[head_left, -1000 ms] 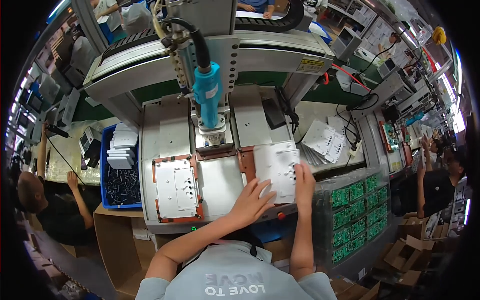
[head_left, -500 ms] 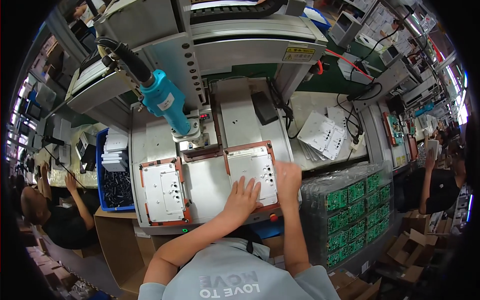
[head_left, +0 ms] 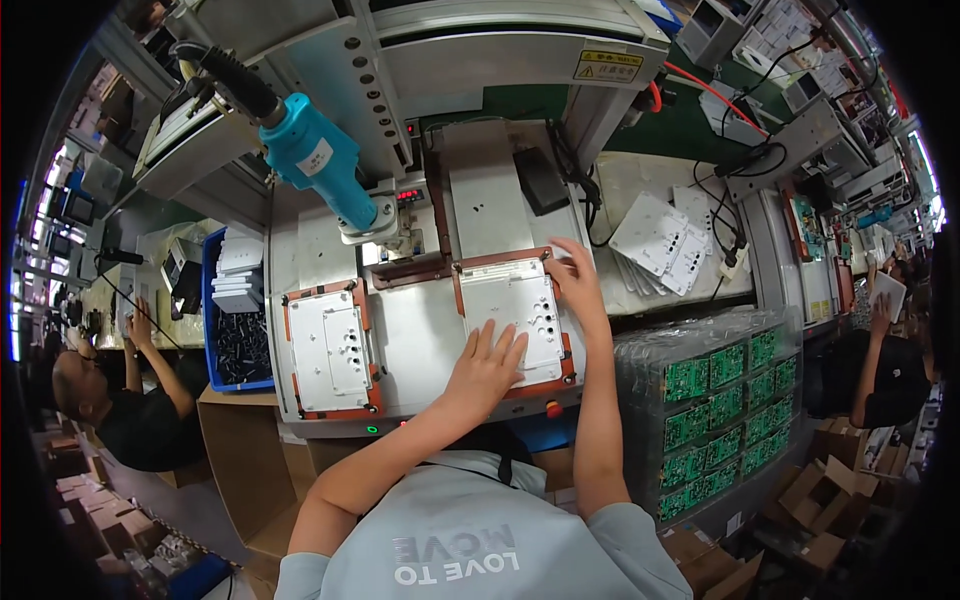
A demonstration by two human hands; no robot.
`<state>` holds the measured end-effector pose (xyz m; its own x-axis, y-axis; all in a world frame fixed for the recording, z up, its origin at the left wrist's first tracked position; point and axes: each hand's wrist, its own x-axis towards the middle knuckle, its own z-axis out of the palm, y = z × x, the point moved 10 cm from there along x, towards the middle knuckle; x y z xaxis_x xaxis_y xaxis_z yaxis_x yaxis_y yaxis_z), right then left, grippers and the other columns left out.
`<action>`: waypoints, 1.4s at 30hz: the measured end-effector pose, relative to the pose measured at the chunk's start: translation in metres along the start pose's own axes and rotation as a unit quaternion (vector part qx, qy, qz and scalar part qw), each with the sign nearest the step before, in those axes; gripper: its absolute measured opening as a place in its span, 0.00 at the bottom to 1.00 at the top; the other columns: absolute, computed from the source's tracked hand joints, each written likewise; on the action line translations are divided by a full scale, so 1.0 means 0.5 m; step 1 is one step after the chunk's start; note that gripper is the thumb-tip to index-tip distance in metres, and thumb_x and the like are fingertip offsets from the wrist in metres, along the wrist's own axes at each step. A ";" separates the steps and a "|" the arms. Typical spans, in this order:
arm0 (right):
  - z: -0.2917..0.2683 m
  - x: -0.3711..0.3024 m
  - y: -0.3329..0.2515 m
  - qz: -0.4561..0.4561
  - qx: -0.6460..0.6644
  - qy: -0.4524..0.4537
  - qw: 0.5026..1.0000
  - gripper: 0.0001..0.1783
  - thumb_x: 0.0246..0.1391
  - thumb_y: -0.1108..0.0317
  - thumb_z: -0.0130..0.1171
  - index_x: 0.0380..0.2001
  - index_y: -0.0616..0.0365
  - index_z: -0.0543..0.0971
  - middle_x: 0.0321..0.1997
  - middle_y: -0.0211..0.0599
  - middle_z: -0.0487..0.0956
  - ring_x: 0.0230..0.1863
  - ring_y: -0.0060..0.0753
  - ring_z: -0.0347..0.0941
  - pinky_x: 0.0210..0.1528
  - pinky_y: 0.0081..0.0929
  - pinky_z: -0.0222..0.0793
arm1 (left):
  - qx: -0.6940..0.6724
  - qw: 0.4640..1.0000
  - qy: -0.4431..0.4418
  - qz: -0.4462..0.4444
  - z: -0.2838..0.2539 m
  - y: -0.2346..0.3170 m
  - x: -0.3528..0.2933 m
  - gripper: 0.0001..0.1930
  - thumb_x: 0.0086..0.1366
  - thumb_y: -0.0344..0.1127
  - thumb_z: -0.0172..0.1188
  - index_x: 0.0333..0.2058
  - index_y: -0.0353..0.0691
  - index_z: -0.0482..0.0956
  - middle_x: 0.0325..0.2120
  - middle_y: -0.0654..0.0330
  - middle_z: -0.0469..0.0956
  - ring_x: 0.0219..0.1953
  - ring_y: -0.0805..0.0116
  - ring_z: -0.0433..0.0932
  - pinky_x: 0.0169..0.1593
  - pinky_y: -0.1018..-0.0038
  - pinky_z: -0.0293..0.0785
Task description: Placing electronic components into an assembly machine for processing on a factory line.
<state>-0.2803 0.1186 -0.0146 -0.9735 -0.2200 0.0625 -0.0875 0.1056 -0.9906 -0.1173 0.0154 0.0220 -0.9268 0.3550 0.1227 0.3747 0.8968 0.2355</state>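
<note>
A white metal plate (head_left: 520,312) lies in the right red-framed fixture (head_left: 510,258) on the machine bed. My left hand (head_left: 487,366) rests flat on the plate's lower left corner, fingers spread. At the plate's upper right edge my right hand (head_left: 574,278) presses with its fingers apart. A second white plate (head_left: 330,348) sits in the left red-framed fixture (head_left: 288,352), untouched. The blue powered screwdriver (head_left: 322,168) hangs tilted above the bed, between the two fixtures.
A stack of loose white plates (head_left: 662,236) lies to the right on the bench. Wrapped stacks of green circuit boards (head_left: 712,410) stand at my right. A blue bin (head_left: 238,330) with dark parts sits left. Other people work at the left and right.
My right hand brought the white plate from the right into the right fixture, and both hands now lie on it. The view tilted, so the blue screwdriver appears further left.
</note>
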 end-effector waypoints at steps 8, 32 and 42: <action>-0.026 -0.368 -0.041 0.037 -0.187 0.227 0.955 0.08 0.55 0.71 0.57 0.38 0.61 0.75 0.41 0.39 0.74 0.43 0.33 0.70 0.47 0.28 0.65 | -0.028 0.999 0.025 -0.029 0.015 -0.012 -0.027 0.33 0.54 0.43 0.62 0.57 0.38 0.64 0.56 0.49 0.65 0.60 0.42 0.61 0.61 0.53 0.59; 0.517 -0.420 -0.170 -0.108 -0.307 -0.048 0.944 0.22 0.62 0.62 0.48 0.54 0.65 0.68 0.50 0.44 0.71 0.44 0.34 0.73 0.43 0.28 0.68 | -0.620 0.369 0.373 -0.583 0.225 -0.451 -1.226 0.17 0.66 0.44 0.52 0.47 0.37 0.72 0.34 0.60 0.77 0.36 0.71 0.77 0.41 0.73 0.75; 0.517 -0.320 -0.084 0.046 -0.266 -0.044 0.962 0.28 0.62 0.56 0.48 0.57 0.65 0.65 0.50 0.52 0.74 0.51 0.39 0.70 0.53 0.29 0.63 | -0.542 0.308 0.134 -0.771 0.653 -0.257 -1.442 0.33 0.60 0.41 0.56 0.62 0.38 0.57 0.55 0.48 0.66 0.50 0.57 0.69 0.42 0.60 0.72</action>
<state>-0.0664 -0.1011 -0.0144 -0.9627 -0.2646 -0.0558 -0.1203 0.6040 -0.7878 0.4942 -0.2697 -0.4114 -0.0452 -0.4357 -0.8989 -0.5817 -0.7201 0.3782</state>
